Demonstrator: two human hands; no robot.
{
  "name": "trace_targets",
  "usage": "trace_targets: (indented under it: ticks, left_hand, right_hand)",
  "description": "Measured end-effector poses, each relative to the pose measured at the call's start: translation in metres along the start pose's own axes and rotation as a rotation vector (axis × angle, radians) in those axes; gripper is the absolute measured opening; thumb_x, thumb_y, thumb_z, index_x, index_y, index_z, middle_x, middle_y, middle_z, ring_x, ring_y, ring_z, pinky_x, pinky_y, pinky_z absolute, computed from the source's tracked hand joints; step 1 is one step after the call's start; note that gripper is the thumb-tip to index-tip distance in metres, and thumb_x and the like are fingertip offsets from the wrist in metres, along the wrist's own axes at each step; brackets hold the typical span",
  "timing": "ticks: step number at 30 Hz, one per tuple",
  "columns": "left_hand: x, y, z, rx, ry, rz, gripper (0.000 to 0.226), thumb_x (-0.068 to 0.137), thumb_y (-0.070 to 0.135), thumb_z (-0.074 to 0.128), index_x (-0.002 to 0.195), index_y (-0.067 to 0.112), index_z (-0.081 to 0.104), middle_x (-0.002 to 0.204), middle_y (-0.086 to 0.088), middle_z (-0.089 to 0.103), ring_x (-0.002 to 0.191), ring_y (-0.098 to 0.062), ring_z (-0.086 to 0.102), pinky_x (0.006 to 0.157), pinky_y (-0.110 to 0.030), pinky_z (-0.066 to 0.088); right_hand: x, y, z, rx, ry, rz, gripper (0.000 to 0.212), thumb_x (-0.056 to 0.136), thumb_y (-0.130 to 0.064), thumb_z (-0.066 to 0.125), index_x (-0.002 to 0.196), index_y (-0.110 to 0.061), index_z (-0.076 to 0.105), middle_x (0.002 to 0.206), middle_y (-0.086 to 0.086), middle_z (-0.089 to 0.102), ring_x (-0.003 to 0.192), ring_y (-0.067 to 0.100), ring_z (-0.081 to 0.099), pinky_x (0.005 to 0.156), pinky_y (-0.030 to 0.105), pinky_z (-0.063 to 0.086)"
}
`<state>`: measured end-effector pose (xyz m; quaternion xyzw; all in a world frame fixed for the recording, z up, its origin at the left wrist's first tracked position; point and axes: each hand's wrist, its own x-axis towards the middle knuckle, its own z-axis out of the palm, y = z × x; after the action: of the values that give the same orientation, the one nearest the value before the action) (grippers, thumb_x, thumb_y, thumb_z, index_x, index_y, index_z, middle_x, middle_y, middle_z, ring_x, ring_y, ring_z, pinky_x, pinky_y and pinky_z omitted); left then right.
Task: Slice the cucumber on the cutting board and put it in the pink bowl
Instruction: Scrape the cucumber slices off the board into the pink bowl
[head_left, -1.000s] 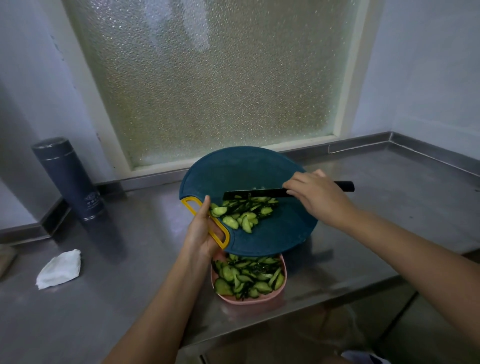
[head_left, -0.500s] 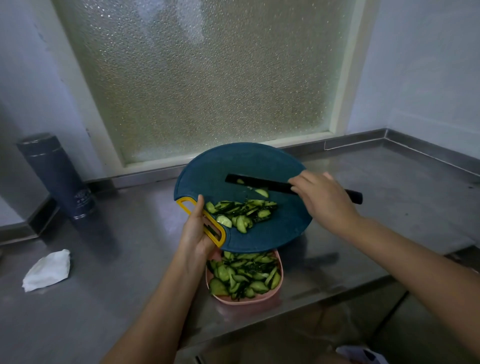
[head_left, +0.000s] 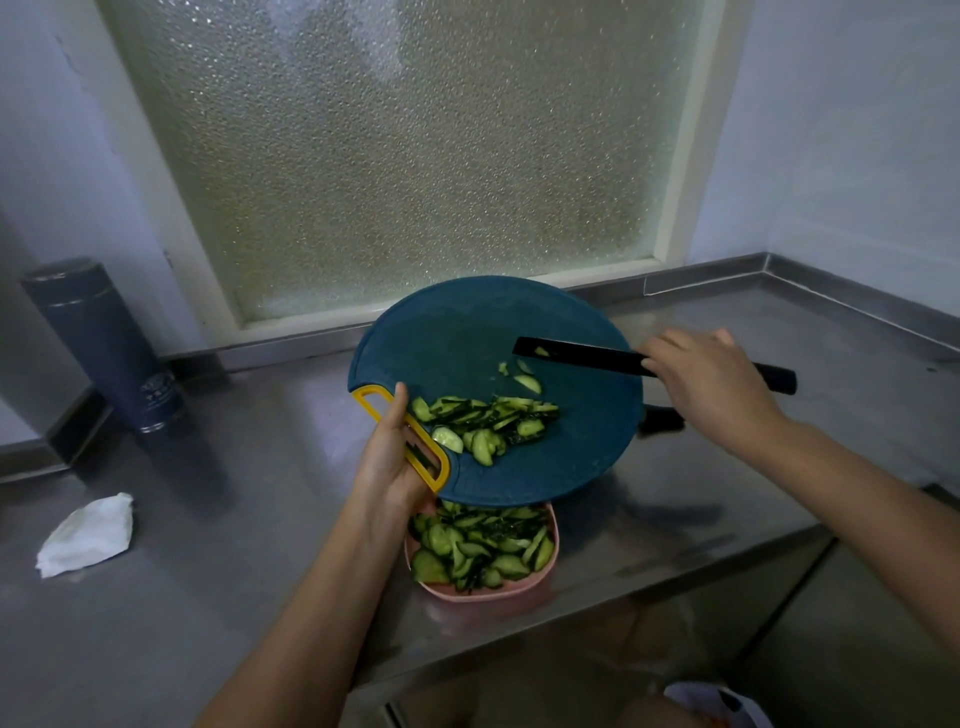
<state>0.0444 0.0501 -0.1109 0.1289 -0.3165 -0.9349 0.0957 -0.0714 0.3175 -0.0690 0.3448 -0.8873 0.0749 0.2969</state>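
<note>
L grip (head_left: 387, 467) clasps yellow handle (head_left: 375, 402) of cutting board (head_left: 457, 332), tilted over pink bowl (head_left: 483, 594) at 6 o'clock. R grip (head_left: 711, 384) holds knife (head_left: 576, 354), 3 o'clock. Board carries cucumber slices (head_left: 488, 421), more in bowl

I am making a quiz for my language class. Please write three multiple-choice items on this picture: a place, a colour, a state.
1. Where is the pink bowl? A. in a sink B. under the cutting board's near edge C. on a stove
2. What colour is the board's handle? A. yellow B. red C. white
3. What does the right hand do? A. hangs idle B. grips a black knife C. wipes a plate
1 B: the board overhangs the bowl. 2 A: the left hand holds a yellow loop. 3 B: its fingers curl round the knife.
</note>
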Motion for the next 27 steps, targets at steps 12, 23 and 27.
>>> trace_targets:
  ticks: [12, 23, 27]
  left_hand:
    - [-0.007, -0.001, -0.002, 0.007, 0.024, 0.023, 0.058, 0.093, 0.058, 0.032, 0.119, 0.013, 0.058, 0.112, -0.016, 0.066, 0.1, -0.032, 0.063, 0.091, -0.053, 0.043]
    - [-0.013, 0.003, -0.006, 0.014, 0.09, 0.038, 0.057, 0.093, 0.059, 0.031, 0.114, 0.014, 0.059, 0.12, -0.012, 0.06, 0.097, -0.031, 0.061, 0.071, -0.048, 0.047]
    - [-0.013, 0.01, -0.01, -0.006, 0.084, 0.045, 0.058, 0.093, 0.058, 0.034, 0.123, 0.013, 0.055, 0.129, -0.017, 0.056, 0.108, -0.032, 0.057, 0.077, -0.05, 0.046]
  right_hand:
    - [-0.033, -0.019, -0.017, 0.094, -0.02, -0.131, 0.01, 0.083, -0.005, 0.068, 0.089, -0.012, 0.066, 0.074, 0.0, 0.058, 0.06, 0.023, 0.057, 0.062, 0.031, 0.037]
    - [-0.057, -0.065, -0.033, 0.156, -0.175, 0.003, 0.019, 0.099, -0.02, 0.04, 0.104, -0.013, 0.057, 0.093, 0.002, 0.057, 0.072, 0.02, 0.049, 0.062, 0.033, 0.038]
    - [-0.053, -0.075, -0.036, 0.151, -0.2, -0.01, 0.021, 0.1, -0.022, 0.037, 0.107, -0.014, 0.055, 0.098, 0.002, 0.057, 0.079, 0.022, 0.055, 0.064, 0.031, 0.039]
